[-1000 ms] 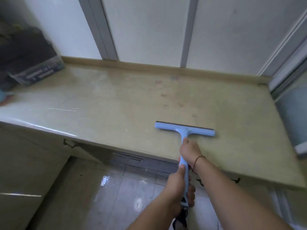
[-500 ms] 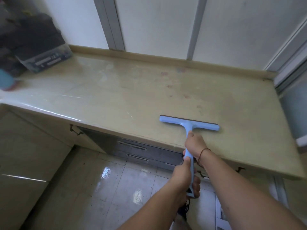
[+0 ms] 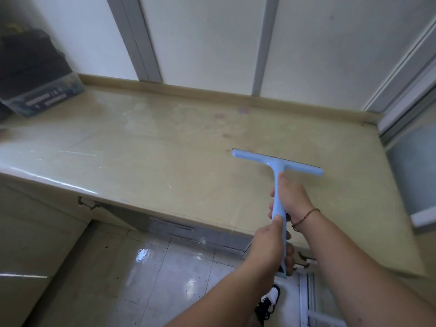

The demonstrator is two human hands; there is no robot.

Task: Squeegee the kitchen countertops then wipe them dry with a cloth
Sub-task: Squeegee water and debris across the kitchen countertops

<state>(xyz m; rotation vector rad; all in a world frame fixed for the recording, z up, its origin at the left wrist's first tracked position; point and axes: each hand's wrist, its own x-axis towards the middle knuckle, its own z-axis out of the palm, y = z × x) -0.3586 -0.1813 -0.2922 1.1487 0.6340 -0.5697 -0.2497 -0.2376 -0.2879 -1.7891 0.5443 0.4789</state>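
Squeegee [image 3: 278, 166] sits right of centre frame, blade down on the countertop [image 3: 165, 161], crossbar angled slightly, left end higher in frame than the right. Dark rubber edge shows only as a thin line along the far side of the bar.

Both hands on the handle. Right hand [image 3: 291, 197] wraps the upper part just below the crossbar, fingers curled round it, thumb on top. Left hand [image 3: 269, 246] grips the lower part, near the handle's end; its fingers cover most of that stretch. Handle end pokes out below the left hand, past the counter's front edge. Thin cord bracelet [image 3: 305, 217] on the right wrist.

Countertop is beige, glossy toward the left of frame with streaks of glare; whether that is water or just reflection, cannot tell. Faint reddish marks [image 3: 220, 116] near the back edge, blurred.

Upper left: dark box or appliance [image 3: 37, 74] on the counter, cut off by the frame edge, label unreadable. Whole frame has motion blur.

Under the counter, drawers [image 3: 174, 228] mostly in shadow. Wet-looking tiled floor [image 3: 165, 267] at the bottom. Black-and-white shoe [image 3: 269, 300] bottom centre, partly hidden behind the left forearm. Right edge: sliding frame and frosted panel [image 3: 412, 173], cut off.

No cloth in view.
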